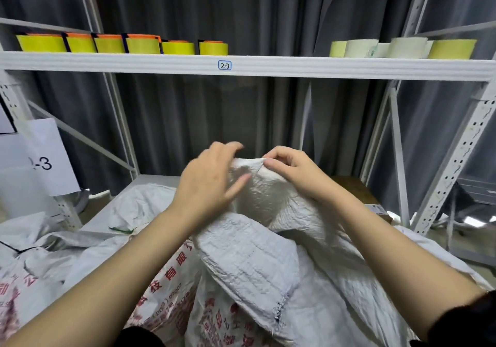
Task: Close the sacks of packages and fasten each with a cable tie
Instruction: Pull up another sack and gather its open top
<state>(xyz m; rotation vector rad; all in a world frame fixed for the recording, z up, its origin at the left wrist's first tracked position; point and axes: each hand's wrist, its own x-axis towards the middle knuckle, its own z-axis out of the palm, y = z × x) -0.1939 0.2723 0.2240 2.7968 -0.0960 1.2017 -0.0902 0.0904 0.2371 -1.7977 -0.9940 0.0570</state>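
Now gathering the sack (257, 193) mouth below the shelf (268, 67). Right hand (292, 171) pinching the raised top edge to keep it bunched; left hand (212, 180) spread loosely against the cloth, likely sweeping more in. No cable tie visible.

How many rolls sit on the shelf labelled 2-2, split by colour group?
Bright yellow rolls with orange tops, left group: 6
Pale cream or whitish rolls, right group: about 4, overlapping so hard to separate
Dull yellow roll, far right: 1
Total: about 11
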